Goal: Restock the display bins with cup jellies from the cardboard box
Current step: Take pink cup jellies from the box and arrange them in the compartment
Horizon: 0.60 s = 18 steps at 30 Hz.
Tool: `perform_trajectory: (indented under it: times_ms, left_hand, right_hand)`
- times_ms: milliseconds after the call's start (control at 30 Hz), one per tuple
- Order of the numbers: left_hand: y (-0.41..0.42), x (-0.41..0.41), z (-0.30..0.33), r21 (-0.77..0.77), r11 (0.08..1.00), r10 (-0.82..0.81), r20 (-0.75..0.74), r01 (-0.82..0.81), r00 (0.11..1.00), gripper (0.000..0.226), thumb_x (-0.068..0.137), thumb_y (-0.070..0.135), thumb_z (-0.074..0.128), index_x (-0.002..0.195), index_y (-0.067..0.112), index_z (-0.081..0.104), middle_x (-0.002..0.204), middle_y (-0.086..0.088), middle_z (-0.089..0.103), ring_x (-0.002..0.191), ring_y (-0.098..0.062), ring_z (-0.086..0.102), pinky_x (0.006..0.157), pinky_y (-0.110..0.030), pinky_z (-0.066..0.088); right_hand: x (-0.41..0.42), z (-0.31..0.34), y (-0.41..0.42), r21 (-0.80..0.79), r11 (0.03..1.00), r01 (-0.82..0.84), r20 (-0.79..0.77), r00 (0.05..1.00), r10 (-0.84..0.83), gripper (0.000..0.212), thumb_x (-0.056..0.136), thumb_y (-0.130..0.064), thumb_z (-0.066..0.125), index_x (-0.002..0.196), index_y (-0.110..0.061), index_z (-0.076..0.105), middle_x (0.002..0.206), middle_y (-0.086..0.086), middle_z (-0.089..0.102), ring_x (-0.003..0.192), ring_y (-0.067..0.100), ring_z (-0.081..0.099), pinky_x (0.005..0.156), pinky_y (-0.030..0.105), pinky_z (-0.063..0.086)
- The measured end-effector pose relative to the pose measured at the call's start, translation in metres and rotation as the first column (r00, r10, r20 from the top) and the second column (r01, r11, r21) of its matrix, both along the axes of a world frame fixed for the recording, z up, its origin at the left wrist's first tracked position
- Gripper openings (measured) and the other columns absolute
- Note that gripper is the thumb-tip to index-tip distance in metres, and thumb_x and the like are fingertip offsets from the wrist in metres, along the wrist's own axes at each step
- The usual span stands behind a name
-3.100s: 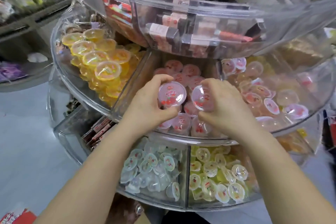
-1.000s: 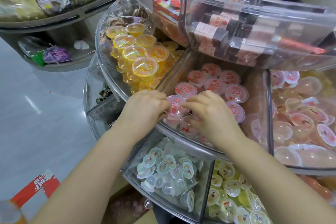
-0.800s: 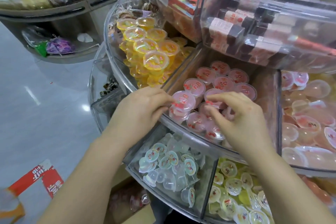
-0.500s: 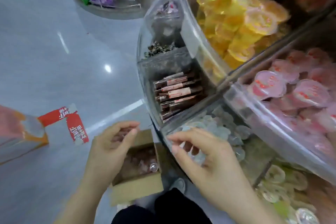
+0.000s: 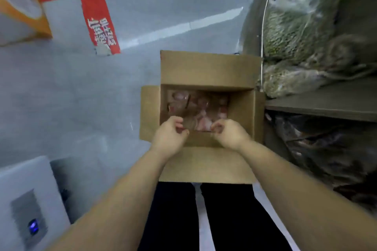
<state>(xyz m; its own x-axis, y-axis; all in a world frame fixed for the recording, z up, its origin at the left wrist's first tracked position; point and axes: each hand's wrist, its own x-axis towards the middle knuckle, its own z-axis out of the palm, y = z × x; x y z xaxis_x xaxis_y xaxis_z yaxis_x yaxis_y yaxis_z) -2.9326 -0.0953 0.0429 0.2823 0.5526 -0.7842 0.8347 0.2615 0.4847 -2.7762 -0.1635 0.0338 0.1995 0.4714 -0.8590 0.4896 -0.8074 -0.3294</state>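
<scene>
I am looking straight down into the open cardboard box [image 5: 206, 71] on the grey floor [image 5: 71, 98], flaps folded outward, standing just beside the lower shelf [image 5: 326, 106] of the display on my right. The cup jellies [image 5: 200, 106], a blurred pink and red heap, lie at the bottom of the box. Both hands reach over the near edge of the opening. My left hand [image 5: 170, 135] is curled, fingers bent toward the thumb at the near left corner of the opening; my right hand [image 5: 230, 133] is curled the same way at the near right. The jellies lie just beyond and between the fingertips of both. With the blur I cannot tell whether either hand has already closed on a cup or only hovers over the heap. Bagged greenish goods [image 5: 295, 26] sit on the shelf above, and a red and white carton [image 5: 98, 20] lies on the floor to the left, well apart from the box.
</scene>
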Motion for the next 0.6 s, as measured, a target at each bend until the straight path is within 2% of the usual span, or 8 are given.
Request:
perform_trajectory:
  times_ms: [100,200,300,400,467,500,533,600]
  left_hand:
    - [0.013,0.026,-0.069,0.083,0.951,-0.288,-0.114,0.298,0.951,0.05,0.086,0.021,0.06,0.13,0.004,0.043,0.132,-0.017,0.047,0.123,-0.032,0.043,0.103,-0.032,0.031]
    - [0.024,0.045,-0.129,0.115,0.801,-0.517,-0.363,0.588,0.775,0.051,0.089,0.015,0.052,0.134,-0.002,0.035,0.136,-0.022,0.04,0.126,-0.036,0.036,0.105,-0.039,0.03]
    - [0.032,0.052,-0.184,0.029,0.744,-0.55,-0.541,0.668,0.636,0.045,0.092,0.008,0.044,0.135,-0.001,0.038,0.137,-0.019,0.044,0.127,-0.034,0.04,0.102,-0.038,0.035]
    - [0.026,0.052,-0.215,0.014,0.721,-0.542,-0.612,0.693,0.576,0.041,0.096,0.009,0.037,0.136,-0.001,0.037,0.139,-0.021,0.041,0.129,-0.035,0.037,0.105,-0.041,0.031]
    - [0.024,0.051,-0.221,0.062,0.733,-0.509,-0.61,0.677,0.607,0.036,0.097,0.008,0.035,0.131,-0.002,0.042,0.135,-0.023,0.044,0.126,-0.037,0.04,0.102,-0.042,0.035]
    - [0.023,0.05,-0.219,0.074,0.763,-0.491,-0.58,0.642,0.65,0.034,0.096,0.01,0.037,0.127,-0.001,0.047,0.131,-0.022,0.049,0.123,-0.037,0.044,0.099,-0.041,0.038]
    - [0.023,0.048,-0.213,0.078,0.817,-0.45,-0.534,0.572,0.716,0.032,0.095,0.015,0.042,0.122,0.001,0.053,0.127,-0.02,0.054,0.119,-0.036,0.049,0.095,-0.038,0.041]
    - [0.021,0.044,-0.193,0.064,0.952,-0.25,-0.391,0.298,0.886,0.034,0.091,0.027,0.053,0.116,0.004,0.058,0.121,-0.018,0.06,0.113,-0.035,0.055,0.091,-0.034,0.044]
  right_hand:
    - [0.003,-0.081,0.011,-0.06,0.989,-0.135,0.016,0.991,0.136,0.033,0.087,-0.007,0.055,0.121,-0.008,0.057,0.119,0.013,0.063,0.111,0.029,0.057,0.077,0.02,0.04]
    - [0.007,-0.142,0.012,-0.155,0.934,-0.323,0.097,0.935,0.34,0.052,0.084,-0.019,0.062,0.132,-0.012,0.044,0.132,0.015,0.052,0.121,0.031,0.049,0.097,0.031,0.042]
    - [0.011,-0.184,0.007,-0.221,0.905,-0.362,0.097,0.916,0.39,0.071,0.075,-0.026,0.074,0.134,-0.01,0.038,0.134,0.015,0.048,0.124,0.032,0.046,0.101,0.035,0.041]
    - [0.013,-0.204,0.0,-0.149,0.907,-0.393,0.207,0.885,0.417,0.071,0.072,-0.035,0.075,0.129,-0.011,0.04,0.125,0.013,0.056,0.115,0.031,0.054,0.081,0.029,0.042]
    - [0.014,-0.207,-0.002,-0.074,0.911,-0.406,0.234,0.881,0.412,0.066,0.07,-0.04,0.073,0.123,-0.016,0.044,0.119,0.01,0.059,0.109,0.03,0.057,0.072,0.028,0.036]
    - [0.015,-0.204,-0.002,-0.054,0.938,-0.343,0.213,0.914,0.346,0.061,0.068,-0.04,0.073,0.119,-0.018,0.047,0.116,0.009,0.06,0.107,0.029,0.057,0.072,0.027,0.036]
    - [0.015,-0.197,-0.001,-0.033,0.972,-0.233,0.176,0.956,0.235,0.056,0.066,-0.039,0.074,0.113,-0.02,0.049,0.111,0.008,0.062,0.104,0.029,0.057,0.072,0.028,0.038]
    - [0.015,-0.175,0.0,0.044,0.999,0.031,0.113,0.993,-0.036,0.044,0.063,-0.03,0.076,0.099,-0.021,0.053,0.094,0.003,0.063,0.093,0.025,0.059,0.069,0.025,0.04]
